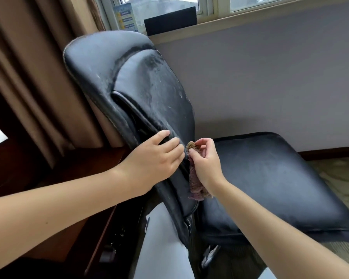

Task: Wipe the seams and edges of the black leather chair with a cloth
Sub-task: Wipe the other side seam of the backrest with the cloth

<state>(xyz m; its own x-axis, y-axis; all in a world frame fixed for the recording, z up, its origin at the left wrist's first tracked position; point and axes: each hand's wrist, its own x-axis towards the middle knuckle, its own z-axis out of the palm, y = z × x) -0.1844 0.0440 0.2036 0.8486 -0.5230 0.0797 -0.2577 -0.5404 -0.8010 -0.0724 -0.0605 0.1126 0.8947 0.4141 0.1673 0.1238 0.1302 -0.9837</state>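
Observation:
The black leather chair [141, 81] fills the middle of the view, its dusty backrest tilted toward me and its seat [270, 178] stretching to the right. My left hand [153, 158] rests on the backrest's lower side edge, fingers laid along the seam. Just right of it, my right hand [206, 160] pinches a brownish-pink cloth [195, 184] and holds its bunched tip against the same seam. The rest of the cloth hangs down beside my wrist.
Brown curtains [28, 67] hang at the left behind the chair. A dark wooden desk [73, 178] stands below my left arm. A window sill [250, 19] with a black block [169, 20] runs along the grey wall. Carpet shows at the right.

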